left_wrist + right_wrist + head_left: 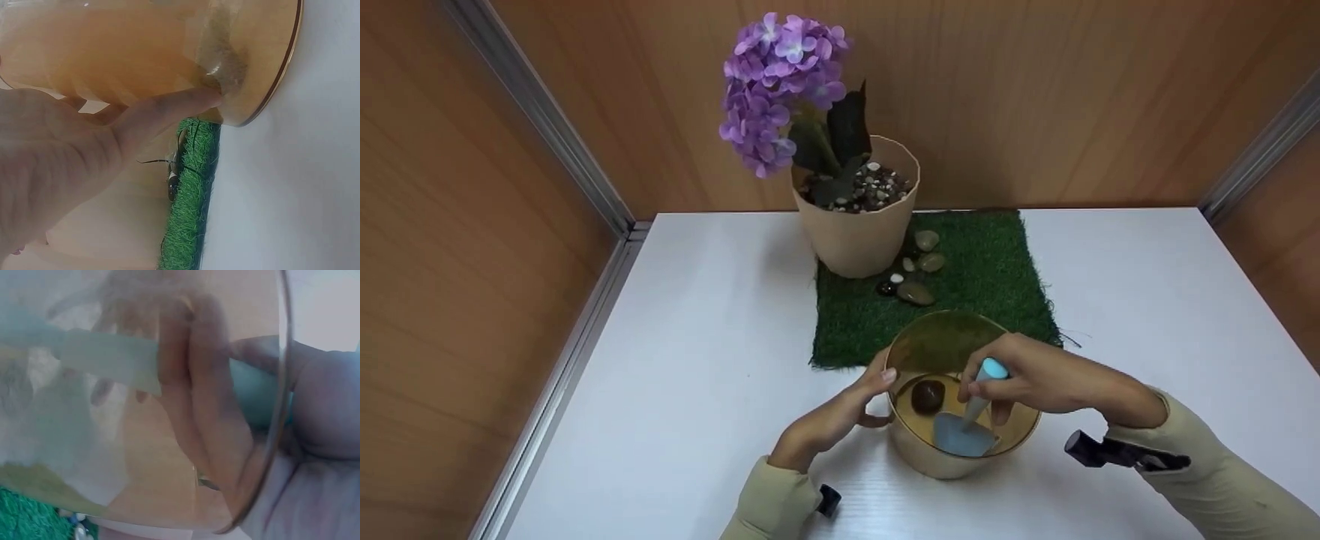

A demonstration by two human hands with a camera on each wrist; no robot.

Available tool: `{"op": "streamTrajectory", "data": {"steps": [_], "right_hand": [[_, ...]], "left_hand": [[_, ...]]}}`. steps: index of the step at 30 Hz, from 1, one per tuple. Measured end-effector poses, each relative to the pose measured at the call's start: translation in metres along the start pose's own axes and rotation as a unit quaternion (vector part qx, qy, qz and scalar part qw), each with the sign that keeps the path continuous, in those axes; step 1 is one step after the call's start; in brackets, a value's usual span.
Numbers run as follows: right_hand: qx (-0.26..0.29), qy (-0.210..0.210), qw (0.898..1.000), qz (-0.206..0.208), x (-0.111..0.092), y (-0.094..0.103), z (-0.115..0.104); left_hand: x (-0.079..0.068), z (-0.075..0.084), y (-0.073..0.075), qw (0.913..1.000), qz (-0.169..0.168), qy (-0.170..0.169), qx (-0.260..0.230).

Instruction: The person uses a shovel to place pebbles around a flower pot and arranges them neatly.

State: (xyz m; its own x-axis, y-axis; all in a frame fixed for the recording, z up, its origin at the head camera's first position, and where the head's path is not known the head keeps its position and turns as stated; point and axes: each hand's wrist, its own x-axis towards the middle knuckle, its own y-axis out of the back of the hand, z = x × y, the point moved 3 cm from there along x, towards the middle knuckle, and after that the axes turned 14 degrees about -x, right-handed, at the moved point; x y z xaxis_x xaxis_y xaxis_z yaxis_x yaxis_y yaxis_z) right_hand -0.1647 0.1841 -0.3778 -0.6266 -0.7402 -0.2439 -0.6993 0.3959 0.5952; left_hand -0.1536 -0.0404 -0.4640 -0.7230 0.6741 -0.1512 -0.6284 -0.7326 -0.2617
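A clear amber bowl (934, 461) stands on the white table at the front edge of a grass mat. My left hand (844, 409) holds it by its left side, the thumb near the rim; in the left wrist view a straight finger (169, 109) lies along its wall. Inside the bowl, my right hand (1020, 375) grips the turquoise-ended handle of a spatula (962, 435) with a pale blue blade. The blade is low in the bowl, beside a dark brown rounded lump (928, 396). Through the wall, the right wrist view shows fingers (208, 382) around the handle.
Behind the bowl lies the green grass mat (997, 262) with several pebbles (916, 292). At the mat's back left stands a beige pot (851, 240) with a purple flower (780, 82). Wooden panels (1072, 97) enclose the white table (697, 315).
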Motion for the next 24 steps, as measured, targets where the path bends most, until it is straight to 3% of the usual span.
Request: {"op": "streamTrajectory", "data": {"steps": [17, 24], "right_hand": [[0.021, 0.048, 0.998, -0.034, 0.0033, -0.0031, -0.0019], [0.012, 0.043, 0.998, -0.034, 0.0034, -0.0061, -0.0025]], "left_hand": [[-0.0011, 0.0017, 0.0010, 1.0000, 0.004, 0.004, 0.006], [-0.0009, 0.0010, -0.0003, 0.9999, 0.005, 0.005, 0.008]]}}
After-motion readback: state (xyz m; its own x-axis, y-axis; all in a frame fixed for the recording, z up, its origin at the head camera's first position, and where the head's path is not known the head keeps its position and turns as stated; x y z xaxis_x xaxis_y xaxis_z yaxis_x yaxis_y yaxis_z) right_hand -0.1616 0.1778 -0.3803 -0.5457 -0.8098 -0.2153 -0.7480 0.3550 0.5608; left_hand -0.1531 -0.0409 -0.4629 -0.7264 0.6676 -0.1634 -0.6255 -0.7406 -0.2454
